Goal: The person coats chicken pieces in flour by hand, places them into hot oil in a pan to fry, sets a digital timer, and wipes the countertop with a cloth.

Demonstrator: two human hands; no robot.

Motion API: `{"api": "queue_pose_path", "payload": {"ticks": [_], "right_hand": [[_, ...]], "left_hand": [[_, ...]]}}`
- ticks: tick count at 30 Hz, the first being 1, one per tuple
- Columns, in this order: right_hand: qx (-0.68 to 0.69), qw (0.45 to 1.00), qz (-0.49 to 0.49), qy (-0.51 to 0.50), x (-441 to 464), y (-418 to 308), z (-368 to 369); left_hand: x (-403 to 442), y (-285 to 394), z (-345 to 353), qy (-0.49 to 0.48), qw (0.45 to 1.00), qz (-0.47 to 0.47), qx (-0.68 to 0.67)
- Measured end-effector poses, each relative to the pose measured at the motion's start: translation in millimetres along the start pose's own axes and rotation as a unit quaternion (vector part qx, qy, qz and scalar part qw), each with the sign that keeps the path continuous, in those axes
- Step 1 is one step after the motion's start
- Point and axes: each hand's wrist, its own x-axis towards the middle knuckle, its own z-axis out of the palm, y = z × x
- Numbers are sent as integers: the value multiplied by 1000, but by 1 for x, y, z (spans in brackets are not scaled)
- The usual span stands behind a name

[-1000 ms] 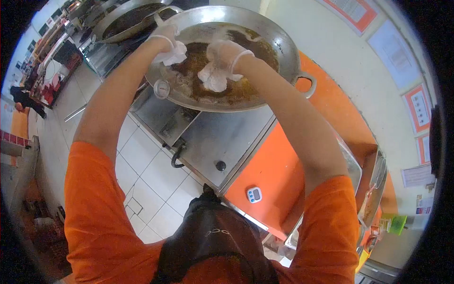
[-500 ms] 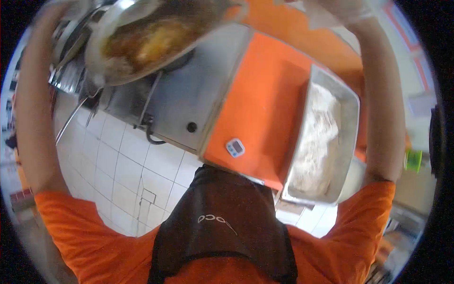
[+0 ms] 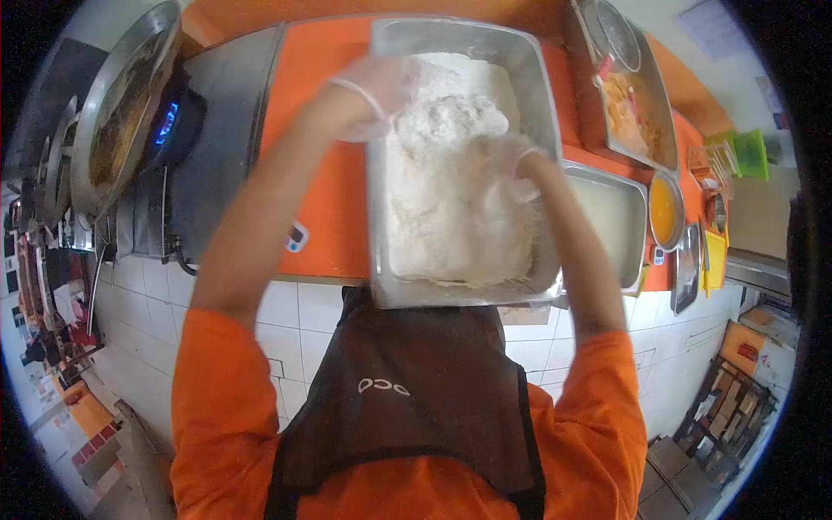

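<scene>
A deep metal tray [image 3: 378, 217] of white flour [image 3: 451, 234] lies in front of me. My left hand [image 3: 386, 91], in a clear plastic glove, is over the tray's left side at the flour's upper part. My right hand [image 3: 513, 169], also gloved, is low in the flour on the right. Both hands are smeared by motion, so their fingers do not show clearly. Between them rises a lumpy, flour-coated heap [image 3: 472, 120]; what is inside it I cannot make out.
At left, a large wok [image 3: 95, 113] of oil sits over a blue burner flame [image 3: 167, 123]. A small timer [image 3: 297, 237] lies on the orange counter [image 3: 325, 199]. To the right are a tray of pale liquid [image 3: 607, 208], a bowl of orange liquid [image 3: 666, 208] and a tray of raw-looking pieces [image 3: 628, 113].
My view has turned right, from the wok toward the flour tray. Both hands have come down from the upper edges of the view into the tray.
</scene>
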Motion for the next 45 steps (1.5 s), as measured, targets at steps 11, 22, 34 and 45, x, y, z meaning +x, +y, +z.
{"api": "queue_pose_path", "payload": {"ticks": [11,22,34,45], "right_hand": [[194,954,107,202,-4,-73,63],[221,928,98,285,-17,-68,43],[134,958,184,176,-14,-54,29],[129,976,75,158,18,18,99]], "left_hand": [[60,-18,134,-20,979,-194,56],[42,-36,141,-27,990,-135,7],[29,8,158,91,964,-173,-182],[24,27,146,42,986,-81,-142]]}}
